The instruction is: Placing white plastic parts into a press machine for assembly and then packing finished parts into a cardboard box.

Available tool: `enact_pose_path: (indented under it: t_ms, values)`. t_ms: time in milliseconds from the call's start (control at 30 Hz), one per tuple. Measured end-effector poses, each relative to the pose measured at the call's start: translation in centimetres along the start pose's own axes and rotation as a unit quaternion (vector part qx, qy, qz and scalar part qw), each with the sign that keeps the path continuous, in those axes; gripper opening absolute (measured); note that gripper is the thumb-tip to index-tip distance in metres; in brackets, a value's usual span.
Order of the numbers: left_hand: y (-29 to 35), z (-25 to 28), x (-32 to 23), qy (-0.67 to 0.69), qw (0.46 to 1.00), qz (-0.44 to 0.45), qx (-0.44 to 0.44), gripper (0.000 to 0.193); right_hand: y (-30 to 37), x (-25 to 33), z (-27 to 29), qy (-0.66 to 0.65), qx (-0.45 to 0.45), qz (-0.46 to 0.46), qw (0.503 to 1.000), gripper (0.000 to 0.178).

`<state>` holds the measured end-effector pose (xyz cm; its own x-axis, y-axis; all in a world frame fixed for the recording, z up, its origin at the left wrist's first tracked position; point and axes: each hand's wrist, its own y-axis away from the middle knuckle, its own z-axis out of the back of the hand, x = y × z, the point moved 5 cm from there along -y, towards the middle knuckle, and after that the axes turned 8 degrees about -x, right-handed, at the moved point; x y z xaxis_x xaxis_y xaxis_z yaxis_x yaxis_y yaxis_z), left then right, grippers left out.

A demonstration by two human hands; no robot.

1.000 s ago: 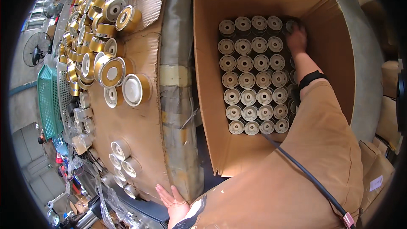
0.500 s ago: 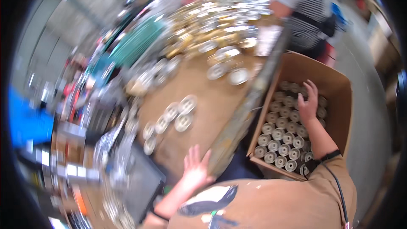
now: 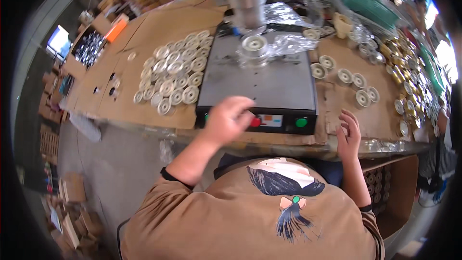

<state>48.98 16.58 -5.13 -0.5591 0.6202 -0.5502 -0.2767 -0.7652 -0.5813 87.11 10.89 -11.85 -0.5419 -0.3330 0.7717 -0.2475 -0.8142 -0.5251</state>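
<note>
My left hand (image 3: pixel 228 121) is over the front panel of a dark bench press (image 3: pixel 260 84), its loosely bent fingers near the red button (image 3: pixel 255 121). Nothing shows in that hand. At the table's front edge, right of the panel's green button (image 3: pixel 301 123), my right hand (image 3: pixel 349 132) is open with fingers apart, holding nothing. A pale round metal cup (image 3: pixel 254 43) sits on the press's fixture, under the steel cylinder head (image 3: pixel 245 0). Clear plastic film (image 3: pixel 293 44) lies beside it.
Many pale round cups (image 3: pixel 174 67) cluster left of the press; several more (image 3: pixel 358 81) lie to its right. Gold and silver parts (image 3: pixel 409 91) pile up at far right, near a green basket (image 3: pixel 365 2). A cardboard box (image 3: pixel 402 202) of stacked parts stands beside me below the table.
My view has swung left from the box to the press. My right hand has left the box for the table edge, and my left hand has come to the press's front panel.
</note>
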Motion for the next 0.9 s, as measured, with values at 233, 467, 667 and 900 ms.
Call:
enact_pose_path:
  t_ms: [233,467,667,900]
  values:
    - [5.4,9.4,15.1,-0.312,0.944,0.108,-0.013,0.06,-1.6,1.5,-9.9,-0.067,0.104,0.043,0.991,0.055]
    - [5.7,9.2,17.5,-0.311,0.944,0.112,0.025,0.066,-2.6,2.0,-10.0,-0.07,0.072,0.08,0.992,0.045]
    - [5.0,10.8,16.1,-0.211,0.946,0.16,-0.19,0.061,-13.7,8.8,-16.4,0.024,0.131,0.165,0.977,0.05]
    - [-9.8,3.9,8.2,-0.101,0.993,0.026,-0.047,0.07,-17.8,10.3,-24.0,0.073,0.05,0.15,0.985,0.058]
